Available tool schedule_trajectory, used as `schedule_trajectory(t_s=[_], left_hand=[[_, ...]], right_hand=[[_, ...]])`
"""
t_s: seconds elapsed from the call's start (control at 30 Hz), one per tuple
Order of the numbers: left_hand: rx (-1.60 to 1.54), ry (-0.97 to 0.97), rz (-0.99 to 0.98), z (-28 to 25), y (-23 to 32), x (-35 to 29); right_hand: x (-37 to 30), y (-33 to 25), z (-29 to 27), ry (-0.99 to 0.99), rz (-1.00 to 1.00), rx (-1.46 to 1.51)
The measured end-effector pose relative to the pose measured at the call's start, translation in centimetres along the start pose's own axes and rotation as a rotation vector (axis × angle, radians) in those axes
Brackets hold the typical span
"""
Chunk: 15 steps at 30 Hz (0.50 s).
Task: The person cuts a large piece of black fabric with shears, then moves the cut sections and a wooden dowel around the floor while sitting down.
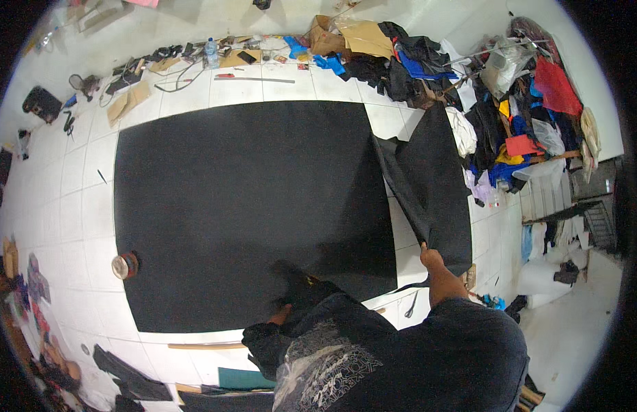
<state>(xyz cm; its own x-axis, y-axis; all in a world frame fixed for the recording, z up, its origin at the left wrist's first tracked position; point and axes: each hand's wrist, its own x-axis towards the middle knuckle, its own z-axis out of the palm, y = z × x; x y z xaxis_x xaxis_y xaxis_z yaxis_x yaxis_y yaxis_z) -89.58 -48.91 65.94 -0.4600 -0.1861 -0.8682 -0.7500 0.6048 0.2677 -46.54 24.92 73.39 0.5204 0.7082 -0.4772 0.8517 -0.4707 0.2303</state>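
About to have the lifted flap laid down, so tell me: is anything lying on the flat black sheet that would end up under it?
Yes: a small round tin sits on the flat black sheet near its left edge. The right hand grips the lifted flap at the right; nothing else shows between.

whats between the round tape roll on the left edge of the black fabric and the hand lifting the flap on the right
In the head view, only the flat black fabric sheet lies between the tape roll and the right hand; nothing else rests on that stretch.

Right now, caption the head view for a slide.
Right hand lifts a black fabric piece beside the black sheet spread on the tiled floor.
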Motion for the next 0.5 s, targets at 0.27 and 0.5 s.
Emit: schedule_trajectory(t_s=[0.27,0.5], left_hand=[[0.292,0.043,0.093,-19.1,11.7,12.2],[1.066,0.198,0.812,-51.0,30.1,28.3]], right_hand=[[-15.5,-12.4,6.2,0.089,-0.165,-0.054],[-29.8,-20.4,9.0,0.147,-0.073,0.034]])
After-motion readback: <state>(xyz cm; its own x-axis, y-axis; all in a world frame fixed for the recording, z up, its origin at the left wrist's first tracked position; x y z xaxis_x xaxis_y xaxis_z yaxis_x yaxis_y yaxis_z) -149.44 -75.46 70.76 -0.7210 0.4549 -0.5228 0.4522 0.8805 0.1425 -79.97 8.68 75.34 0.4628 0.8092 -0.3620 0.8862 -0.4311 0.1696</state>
